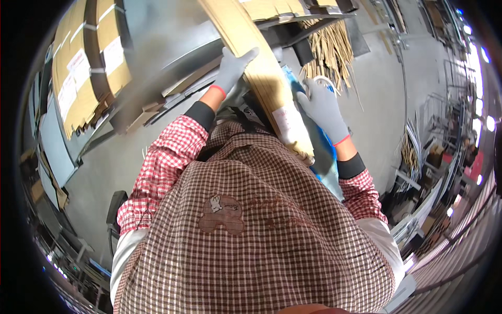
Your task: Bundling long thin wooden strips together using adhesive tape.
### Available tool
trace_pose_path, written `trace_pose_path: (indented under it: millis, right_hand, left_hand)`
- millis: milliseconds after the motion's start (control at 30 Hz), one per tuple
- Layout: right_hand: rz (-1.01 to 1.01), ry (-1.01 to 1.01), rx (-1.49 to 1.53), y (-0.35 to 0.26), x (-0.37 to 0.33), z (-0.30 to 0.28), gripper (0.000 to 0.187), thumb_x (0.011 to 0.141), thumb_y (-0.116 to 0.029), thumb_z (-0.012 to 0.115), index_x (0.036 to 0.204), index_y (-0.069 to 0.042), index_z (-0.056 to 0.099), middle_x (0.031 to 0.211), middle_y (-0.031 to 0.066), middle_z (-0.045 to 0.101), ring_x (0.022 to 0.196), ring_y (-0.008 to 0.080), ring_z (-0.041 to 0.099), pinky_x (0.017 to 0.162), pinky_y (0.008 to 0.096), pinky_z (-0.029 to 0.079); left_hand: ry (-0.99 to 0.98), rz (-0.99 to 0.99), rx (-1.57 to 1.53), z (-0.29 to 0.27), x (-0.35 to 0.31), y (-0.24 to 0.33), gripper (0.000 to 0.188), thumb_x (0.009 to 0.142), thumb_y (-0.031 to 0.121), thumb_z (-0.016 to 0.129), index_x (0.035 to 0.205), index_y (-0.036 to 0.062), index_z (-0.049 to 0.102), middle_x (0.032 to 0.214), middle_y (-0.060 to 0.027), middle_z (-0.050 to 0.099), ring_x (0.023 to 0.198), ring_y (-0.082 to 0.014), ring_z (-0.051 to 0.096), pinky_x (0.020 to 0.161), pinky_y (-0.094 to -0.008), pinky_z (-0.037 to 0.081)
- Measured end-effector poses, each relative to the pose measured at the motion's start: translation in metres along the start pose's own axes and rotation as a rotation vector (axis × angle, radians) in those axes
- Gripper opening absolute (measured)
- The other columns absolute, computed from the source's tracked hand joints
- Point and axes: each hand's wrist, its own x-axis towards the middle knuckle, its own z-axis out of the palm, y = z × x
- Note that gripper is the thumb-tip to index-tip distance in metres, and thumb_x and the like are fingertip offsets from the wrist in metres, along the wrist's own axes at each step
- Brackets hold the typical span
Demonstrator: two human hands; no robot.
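Stack of flattened cardboard (261, 68), held edge-up in front of the checked apron (251, 246). Left hand (232, 68), in a grey glove, clasps the stack's left face; right hand (324, 110), likewise gloved, presses its right side against a blue sheet (321, 144). Banded cardboard bundles (89, 63) lie well left of the stack.

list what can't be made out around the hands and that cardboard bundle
- Head view: the upper end of the cardboard bundle is cut off by the top edge.
- The left hand palm is hidden behind the bundle.
- What the right hand grips is unclear; its own fingers cover it.
- The blue thing beneath is mostly hidden by the bundle.
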Motion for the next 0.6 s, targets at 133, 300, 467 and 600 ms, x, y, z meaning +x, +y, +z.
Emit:
trace_pose_path:
  millis: [133, 300, 467, 600]
  right_hand:
    - [-0.095, 0.058, -0.03, -0.014, 0.03, 0.035, 0.04, 0.076, -0.032, 0.07, 0.09, 0.002, 0.056, 0.072, 0.0214, 0.058, 0.072, 0.0377, 0.057, 0.064, 0.0461, 0.045]
    - [-0.117, 0.137, -0.213, -0.039, 0.026, 0.061, 0.065, 0.064, -0.045, 0.081, 0.099, 0.001, 0.052, 0.081, 0.0189, 0.058, 0.078, 0.0371, 0.058, 0.066, 0.0459, 0.046]
    - [-0.001, 0.211, -0.228, -0.046, 0.017, 0.065, 0.073, 0.061, -0.047, 0.083, 0.106, 0.001, 0.05, 0.085, 0.0189, 0.057, 0.081, 0.0365, 0.058, 0.068, 0.0456, 0.046]
    - [0.106, 0.207, -0.186, -0.043, 0.012, 0.071, 0.056, 0.072, -0.043, 0.075, 0.103, -0.001, 0.054, 0.084, 0.0204, 0.06, 0.08, 0.0377, 0.059, 0.068, 0.0463, 0.046]
  left_hand:
    - [0.181, 0.347, 0.497, 0.013, -0.024, 0.054, 0.084, 0.077, 0.048, 0.071, 0.129, -0.0089, 0.037, 0.117, -0.0344, 0.052, 0.104, -0.046, 0.055, 0.092, -0.0485, 0.046]
    - [0.254, 0.281, 0.46, 0.011, -0.021, 0.034, 0.099, 0.079, 0.052, 0.066, 0.14, -0.0139, 0.026, 0.141, -0.0372, 0.034, 0.128, -0.0481, 0.039, 0.108, -0.0459, 0.033]
    - [0.462, 0.413, 0.548, -0.004, -0.022, 0.046, 0.075, 0.08, 0.033, 0.068, 0.13, -0.0146, 0.039, 0.129, -0.0347, 0.048, 0.122, -0.0473, 0.044, 0.104, -0.0446, 0.037]
    - [-0.166, 0.735, 0.712, -0.03, -0.023, 0.116, 0.038, 0.083, 0.022, 0.061, 0.112, -0.0032, 0.058, 0.112, -0.0208, 0.06, 0.107, -0.0357, 0.056, 0.091, -0.0422, 0.046]
